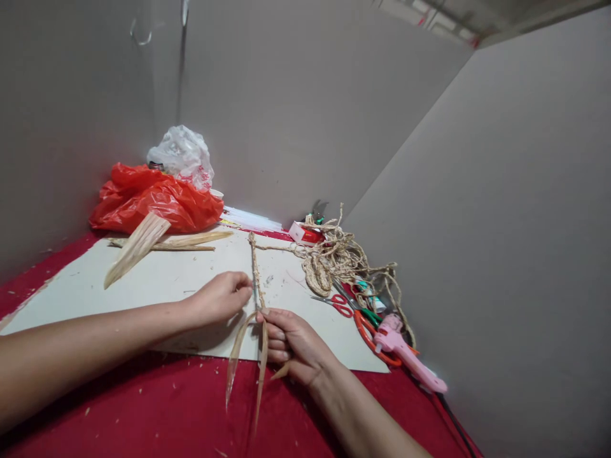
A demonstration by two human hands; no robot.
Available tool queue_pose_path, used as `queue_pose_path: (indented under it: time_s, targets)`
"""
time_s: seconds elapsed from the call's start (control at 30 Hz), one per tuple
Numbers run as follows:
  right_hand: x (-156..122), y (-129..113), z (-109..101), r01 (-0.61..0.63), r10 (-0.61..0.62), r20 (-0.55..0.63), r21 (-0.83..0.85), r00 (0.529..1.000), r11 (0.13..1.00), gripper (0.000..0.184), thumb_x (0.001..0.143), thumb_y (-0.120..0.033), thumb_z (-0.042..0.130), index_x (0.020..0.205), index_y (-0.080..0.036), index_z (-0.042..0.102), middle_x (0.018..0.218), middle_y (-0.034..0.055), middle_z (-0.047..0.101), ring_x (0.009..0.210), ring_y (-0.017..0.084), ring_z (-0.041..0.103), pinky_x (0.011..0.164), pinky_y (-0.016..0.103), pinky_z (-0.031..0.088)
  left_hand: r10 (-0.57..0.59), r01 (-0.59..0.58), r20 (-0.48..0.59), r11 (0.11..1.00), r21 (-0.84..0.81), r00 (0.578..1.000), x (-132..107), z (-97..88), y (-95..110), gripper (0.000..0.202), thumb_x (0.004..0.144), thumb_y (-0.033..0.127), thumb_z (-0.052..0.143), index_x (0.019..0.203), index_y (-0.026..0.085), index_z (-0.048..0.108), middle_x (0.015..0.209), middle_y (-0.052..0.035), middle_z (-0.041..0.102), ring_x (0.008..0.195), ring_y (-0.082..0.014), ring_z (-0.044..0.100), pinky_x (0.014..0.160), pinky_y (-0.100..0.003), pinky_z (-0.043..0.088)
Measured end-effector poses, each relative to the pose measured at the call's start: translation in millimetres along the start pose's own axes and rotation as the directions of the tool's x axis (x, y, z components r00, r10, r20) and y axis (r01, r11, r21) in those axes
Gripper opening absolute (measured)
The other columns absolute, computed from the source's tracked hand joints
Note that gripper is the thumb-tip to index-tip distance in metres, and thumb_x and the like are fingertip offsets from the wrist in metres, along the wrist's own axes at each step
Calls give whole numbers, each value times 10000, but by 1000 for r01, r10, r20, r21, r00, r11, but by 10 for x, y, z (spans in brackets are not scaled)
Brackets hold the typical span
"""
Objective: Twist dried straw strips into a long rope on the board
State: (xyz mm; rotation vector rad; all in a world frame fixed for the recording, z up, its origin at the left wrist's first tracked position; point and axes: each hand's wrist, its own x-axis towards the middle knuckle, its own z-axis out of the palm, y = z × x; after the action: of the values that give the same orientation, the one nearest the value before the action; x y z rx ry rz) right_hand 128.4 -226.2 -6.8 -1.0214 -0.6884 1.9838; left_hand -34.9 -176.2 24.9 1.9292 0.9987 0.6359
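Note:
A thin braid (255, 264) of dried plant fibre runs toward me down the white board, and its loose flat strands (263, 375) hang over the board's near edge. My right hand (298, 343) pinches the braid's near end between thumb and fingers, where the strands part. Another strand tip (280, 372) pokes out below its curled fingers. Just left of the braid, my left hand (224, 296) is closed with thumb and fingers together; whatever it may hold is hidden. From the braid's far end a cord leads right to a heap of braided cord (341, 251).
A white board (191, 280) lies on red cloth (143, 407). Dried husk pieces (138, 248) and a red plastic bag (157, 200) are at left. On the right are red-handled scissors (341, 305), orange-handled scissors (365, 324) and a pink glue gun (405, 353). Grey walls enclose the back and right.

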Motion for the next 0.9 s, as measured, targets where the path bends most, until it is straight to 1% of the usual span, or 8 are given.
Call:
queue_pose_path:
  time_s: [0.1,0.17,0.37,0.47,0.57,0.77,0.83,0.9]
  targets:
    - [13,-27,-3,-10,13,58,-41,998,999,215,744,-301,661,712,-124,545,400,-137,219,357,7,59,344,145,48,-149,213,228,934,-286,962,65,152,-158,191,743,280,392,686,155,526,554,20,499,483,-97,409,526,-225,339]
    - [13,-44,-9,-15,22,71,-90,997,996,220,759,-319,648,716,-132,541,406,-134,227,358,10,63,348,151,47,-179,259,254,908,-329,951,35,224,-178,207,750,295,376,624,169,482,499,42,437,445,-86,356,513,-222,326]
    - [-23,-77,-55,7,-6,4,-372,1000,928,266,748,-399,632,715,-145,561,379,-129,248,346,29,95,363,191,50,-66,106,242,982,-156,968,12,169,-159,245,718,238,389,655,138,604,661,-9,614,631,-122,498,695,-235,385]
    - [-18,-77,-54,88,-129,-27,-596,991,798,286,769,-411,586,691,-136,583,397,-109,277,363,41,150,386,207,92,-64,97,281,990,-102,957,49,137,-173,262,715,246,390,642,134,616,665,-12,619,643,-125,503,705,-233,384]
    - [-7,-73,-11,154,-271,-14,-795,963,587,246,793,-321,527,671,-122,602,472,-69,364,441,61,259,442,204,208,-125,152,282,986,-74,951,64,140,-180,239,710,286,421,616,137,582,577,10,542,551,-104,431,586,-223,345]
    - [-112,-94,28,190,-366,93,-952,926,238,252,836,-261,435,668,-139,578,611,-16,503,586,105,400,551,217,301,-206,250,260,957,-148,943,54,165,-190,184,678,292,452,560,158,499,473,50,401,447,-72,291,474,-213,232]
    - [-182,-124,28,143,-370,64,-971,927,189,259,833,-268,439,639,-143,558,586,-19,481,565,103,386,524,216,277,-192,236,241,957,-166,951,55,172,-201,158,655,258,449,544,156,498,488,41,434,464,-73,321,493,-209,255]
    - [-239,-147,54,97,-333,5,-960,943,262,252,832,-268,433,656,-144,562,544,-32,433,522,96,358,491,211,259,-184,226,228,959,-173,956,56,182,-205,143,638,242,452,540,153,507,502,36,456,481,-75,340,508,-208,271]
